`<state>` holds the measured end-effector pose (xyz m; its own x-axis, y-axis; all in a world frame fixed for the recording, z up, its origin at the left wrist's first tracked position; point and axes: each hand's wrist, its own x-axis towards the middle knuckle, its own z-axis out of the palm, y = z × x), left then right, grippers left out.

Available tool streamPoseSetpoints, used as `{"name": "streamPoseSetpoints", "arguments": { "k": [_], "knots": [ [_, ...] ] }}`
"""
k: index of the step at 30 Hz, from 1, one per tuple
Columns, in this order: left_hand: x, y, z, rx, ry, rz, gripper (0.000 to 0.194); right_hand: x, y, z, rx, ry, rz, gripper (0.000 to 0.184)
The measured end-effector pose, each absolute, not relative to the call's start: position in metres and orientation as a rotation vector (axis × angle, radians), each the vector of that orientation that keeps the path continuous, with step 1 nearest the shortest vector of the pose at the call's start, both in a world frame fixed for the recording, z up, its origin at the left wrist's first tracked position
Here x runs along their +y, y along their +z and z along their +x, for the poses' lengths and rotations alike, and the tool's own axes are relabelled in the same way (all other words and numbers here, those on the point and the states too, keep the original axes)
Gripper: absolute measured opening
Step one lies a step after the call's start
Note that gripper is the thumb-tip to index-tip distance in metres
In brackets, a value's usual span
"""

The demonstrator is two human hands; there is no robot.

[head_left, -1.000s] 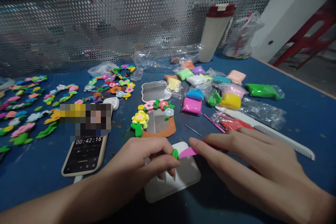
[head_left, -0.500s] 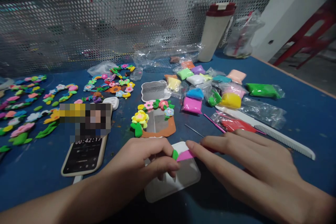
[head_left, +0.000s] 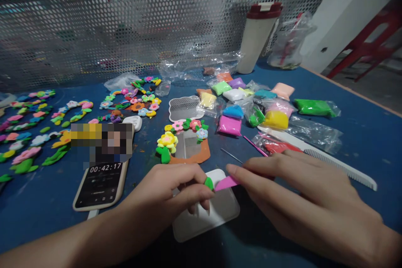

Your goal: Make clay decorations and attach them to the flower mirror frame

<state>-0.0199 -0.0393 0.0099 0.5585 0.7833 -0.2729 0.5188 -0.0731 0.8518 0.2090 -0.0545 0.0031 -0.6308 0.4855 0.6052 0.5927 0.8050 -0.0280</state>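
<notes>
Between thumb and forefinger, my left hand (head_left: 179,192) pinches a small green clay leaf (head_left: 209,183). My right hand (head_left: 292,192) is closed on a pink plastic clay knife (head_left: 226,183), whose pointed blade lies close beside the leaf; I cannot tell whether they touch. Below both hands is a translucent white plastic lid or tray (head_left: 207,222). Just beyond them lies a small mirror with a brown clay frame (head_left: 191,158), decorated along its top and left side with clay flowers and leaves.
Packets of coloured clay (head_left: 229,125), a white comb (head_left: 342,169) and a thin metal rod (head_left: 231,155) lie at the right. To the left are a phone (head_left: 100,188) and several flower-decorated clay pieces (head_left: 72,113). A tumbler (head_left: 257,42) stands by the perforated metal panel (head_left: 125,21).
The pink knife and my right hand have shifted slightly right, away from the leaf. The leaf has turned a little in my left fingers.
</notes>
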Motion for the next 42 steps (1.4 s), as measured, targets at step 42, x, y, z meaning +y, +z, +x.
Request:
{"name": "streamPoseSetpoints", "arguments": {
  "k": [42],
  "knots": [
    [-0.044, 0.018, -0.024, 0.942, 0.389, 1.111, 0.040, -0.047, 0.006, 0.194, -2.169, -0.114, -0.937, 0.017]
  ]
}}
